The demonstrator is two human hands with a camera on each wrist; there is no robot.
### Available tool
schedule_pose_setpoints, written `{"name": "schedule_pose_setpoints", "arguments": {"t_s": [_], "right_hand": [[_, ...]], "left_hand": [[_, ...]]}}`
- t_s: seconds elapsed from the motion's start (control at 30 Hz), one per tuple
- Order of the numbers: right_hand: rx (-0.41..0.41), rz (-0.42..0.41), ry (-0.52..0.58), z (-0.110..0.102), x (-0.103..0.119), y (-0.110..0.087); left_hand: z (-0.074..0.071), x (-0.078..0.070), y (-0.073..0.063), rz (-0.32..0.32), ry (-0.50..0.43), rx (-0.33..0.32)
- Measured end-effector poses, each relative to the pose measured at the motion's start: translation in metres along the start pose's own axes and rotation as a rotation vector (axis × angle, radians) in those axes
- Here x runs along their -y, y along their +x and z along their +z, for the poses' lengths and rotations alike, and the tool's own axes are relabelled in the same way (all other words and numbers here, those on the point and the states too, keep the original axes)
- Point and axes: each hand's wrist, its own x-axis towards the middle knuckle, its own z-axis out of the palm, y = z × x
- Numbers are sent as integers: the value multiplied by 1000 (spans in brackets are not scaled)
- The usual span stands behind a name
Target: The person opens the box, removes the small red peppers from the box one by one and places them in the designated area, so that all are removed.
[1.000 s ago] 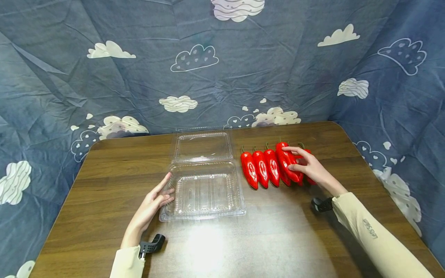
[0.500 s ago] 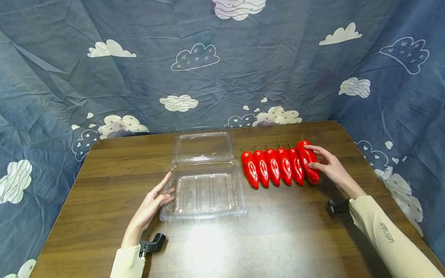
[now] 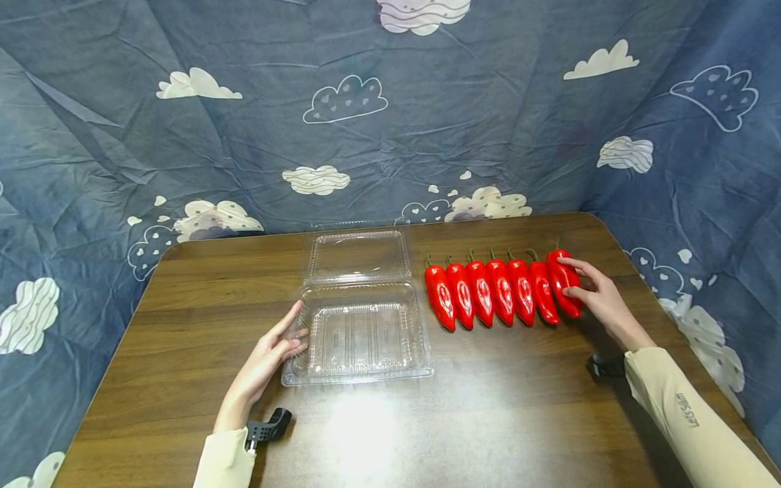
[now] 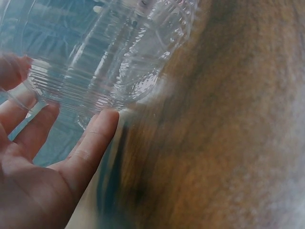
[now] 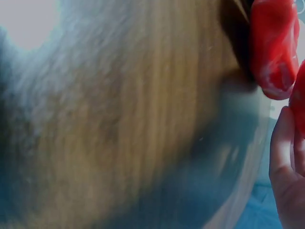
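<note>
My left hand (image 3: 259,366) rests with its fingers spread against the left side of a clear plastic clamshell container (image 3: 356,379). Its lid (image 3: 358,281) lies folded back behind the base. In the left wrist view, the fingertips (image 4: 107,121) touch the ribbed plastic wall (image 4: 62,86). My right hand (image 3: 601,298) pinches a glossy red pepper (image 3: 563,274) between thumb and fingers, at the right end of a row. Directly left of it lies another red pepper (image 3: 542,291). Only part of the pinched pepper (image 5: 299,102) shows in the right wrist view.
Several more red peppers (image 3: 502,295) lie side by side, green stems pointing away, right of the container. The brown wooden table (image 3: 183,325) ends at a blue cloud-patterned cloth (image 3: 256,149) behind it. Glare brightens the table's near middle.
My right hand has shifted right along the row, leaving evenly spread peppers behind and now holding one at the far right end. The left hand and container have stayed put.
</note>
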Motion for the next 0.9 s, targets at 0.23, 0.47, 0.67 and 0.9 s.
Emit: {"name": "schedule_pose_setpoints", "arguments": {"t_s": [0.23, 0.47, 0.67, 0.9], "right_hand": [[-1, 5, -34, 1, -6, -2], [28, 14, -37, 2, -11, -2], [43, 38, -56, 2, -13, -2], [48, 51, -135, 0, -11, -3]], "left_hand": [[0, 0, 0, -5, 5, -2], [0, -1, 0, -10, -1, -6], [0, -1, 0, -13, 3, -8], [0, 0, 0, -13, 3, -11]]}}
